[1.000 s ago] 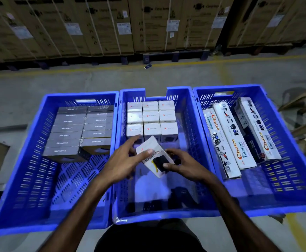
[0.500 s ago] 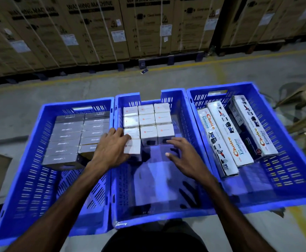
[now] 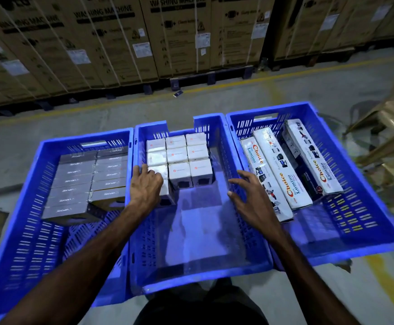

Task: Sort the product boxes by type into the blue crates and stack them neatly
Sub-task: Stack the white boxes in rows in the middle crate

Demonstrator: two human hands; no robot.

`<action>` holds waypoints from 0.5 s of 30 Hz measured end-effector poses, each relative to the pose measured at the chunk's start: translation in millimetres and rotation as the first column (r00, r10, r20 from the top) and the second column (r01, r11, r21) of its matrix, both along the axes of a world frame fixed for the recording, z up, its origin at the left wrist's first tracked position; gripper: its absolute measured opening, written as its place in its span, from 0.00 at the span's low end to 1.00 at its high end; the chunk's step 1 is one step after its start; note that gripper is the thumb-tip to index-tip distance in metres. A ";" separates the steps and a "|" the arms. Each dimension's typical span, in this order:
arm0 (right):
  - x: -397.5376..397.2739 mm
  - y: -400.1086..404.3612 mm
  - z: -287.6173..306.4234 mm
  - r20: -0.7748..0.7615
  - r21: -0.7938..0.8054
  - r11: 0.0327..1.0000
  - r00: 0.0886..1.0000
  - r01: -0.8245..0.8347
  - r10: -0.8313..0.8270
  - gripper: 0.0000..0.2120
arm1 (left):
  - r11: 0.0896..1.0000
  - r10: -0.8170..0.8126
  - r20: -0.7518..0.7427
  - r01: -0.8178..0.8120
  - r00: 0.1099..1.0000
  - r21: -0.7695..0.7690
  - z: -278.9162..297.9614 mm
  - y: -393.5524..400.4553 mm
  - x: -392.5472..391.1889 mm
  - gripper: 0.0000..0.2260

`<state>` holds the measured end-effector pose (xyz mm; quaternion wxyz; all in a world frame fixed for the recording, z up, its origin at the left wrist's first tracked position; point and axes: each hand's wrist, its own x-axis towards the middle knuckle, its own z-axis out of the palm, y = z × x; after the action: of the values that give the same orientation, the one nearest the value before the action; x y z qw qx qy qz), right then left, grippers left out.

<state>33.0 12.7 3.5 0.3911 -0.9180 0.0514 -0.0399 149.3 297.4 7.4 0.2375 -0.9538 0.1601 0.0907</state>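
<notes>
Left hand lies palm-down, fingers curled over the nearest white box at the middle crate's left wall. Right hand hovers empty, fingers spread, now nearer the right wall than half a second ago.

3 blue crates sit side by side. The left hand rests on a small white box in the middle crate; the right hand hovers open beside it, holding nothing.
</notes>
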 end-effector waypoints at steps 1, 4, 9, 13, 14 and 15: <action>-1.6 -1.3 -0.9 0.002 0.015 1.000 1.000 -0.003 0.003 0.16 | 1.000 0.011 0.003 -0.011 1.000 -0.001 -2.0 -1.7 -1.5 0.15; -5.4 -3.9 -1.7 0.000 0.041 0.999 1.000 -0.020 0.020 0.15 | 0.999 0.033 0.034 -0.033 0.999 -0.006 -6.4 -1.5 -8.4 0.15; -5.6 -13.0 -0.4 -0.004 0.062 0.995 0.997 -0.080 0.080 0.15 | 0.996 0.067 0.090 -0.061 0.994 -0.064 -15.3 -2.1 -21.9 0.19; -9.6 -21.3 6.5 0.014 0.119 0.990 0.997 -0.080 0.079 0.13 | 0.983 0.096 0.123 -0.075 0.988 -0.166 -18.7 -3.5 -33.6 0.28; -12.4 -22.1 7.6 0.028 0.139 0.988 0.998 -0.066 0.063 0.13 | 0.980 0.093 0.127 -0.069 0.988 -0.185 -18.9 -3.8 -37.8 0.30; -16.3 -22.6 7.6 0.044 0.160 0.986 0.998 -0.047 0.040 0.12 | 0.977 0.080 0.131 -0.052 0.988 -0.207 -18.2 -5.4 -42.3 0.30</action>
<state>16.7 -9.9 11.1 0.4658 -0.8833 0.0266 -0.0455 107.0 292.0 -10.8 0.1463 -0.9819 0.1197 0.0153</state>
